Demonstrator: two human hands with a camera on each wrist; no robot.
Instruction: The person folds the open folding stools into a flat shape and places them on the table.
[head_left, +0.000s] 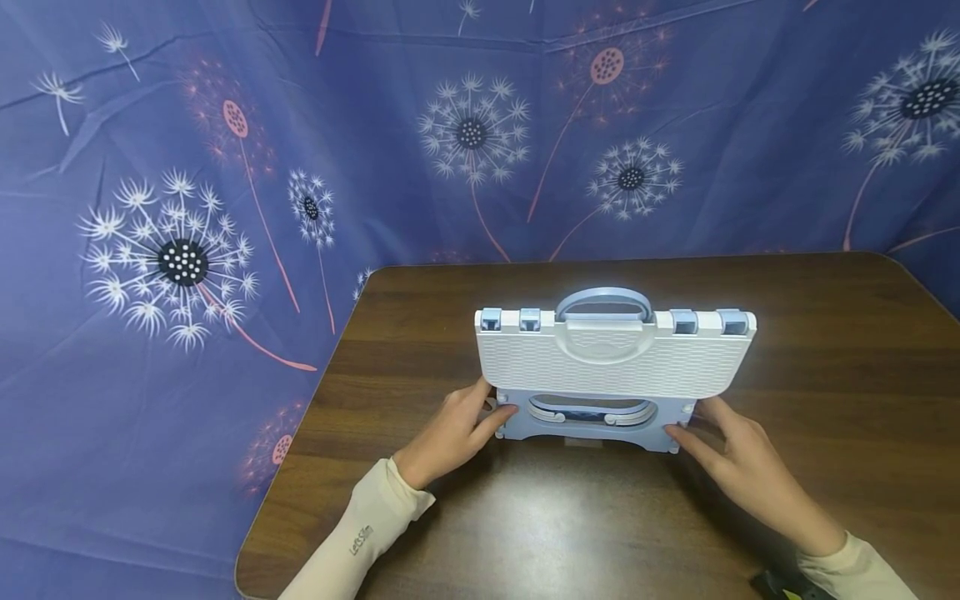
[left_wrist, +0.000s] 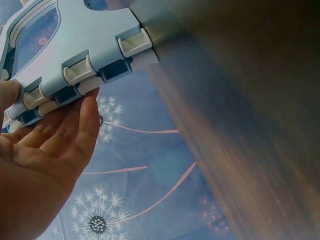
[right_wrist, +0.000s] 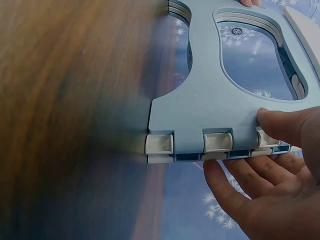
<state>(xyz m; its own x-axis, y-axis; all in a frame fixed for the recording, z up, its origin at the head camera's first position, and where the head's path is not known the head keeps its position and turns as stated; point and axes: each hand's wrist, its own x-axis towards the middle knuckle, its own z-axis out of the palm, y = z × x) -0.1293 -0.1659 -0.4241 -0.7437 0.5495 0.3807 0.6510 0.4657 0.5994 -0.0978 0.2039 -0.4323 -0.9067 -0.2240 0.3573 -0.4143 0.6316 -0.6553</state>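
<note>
A folding step stool [head_left: 615, 377] in white and light blue stands on the table. Its textured white panel faces me with a blue carry handle [head_left: 604, 293] along the top edge, and below is a light blue leg panel [head_left: 517, 423] with an oval cutout. My left hand [head_left: 446, 429] grips the stool's left side, thumb on the front face and fingers around the hinged edge [left_wrist: 80, 72]. On the opposite side my right hand [head_left: 750, 471] holds it likewise, its thumb [right_wrist: 282, 124] on the leg panel and fingers beneath the hinges [right_wrist: 218, 141].
The brown wooden table [head_left: 420, 333] has rounded corners. Behind it and to the left hangs a blue cloth [head_left: 375, 125] printed with dandelions. A small dark object [head_left: 780, 587] shows by the right sleeve at the bottom edge.
</note>
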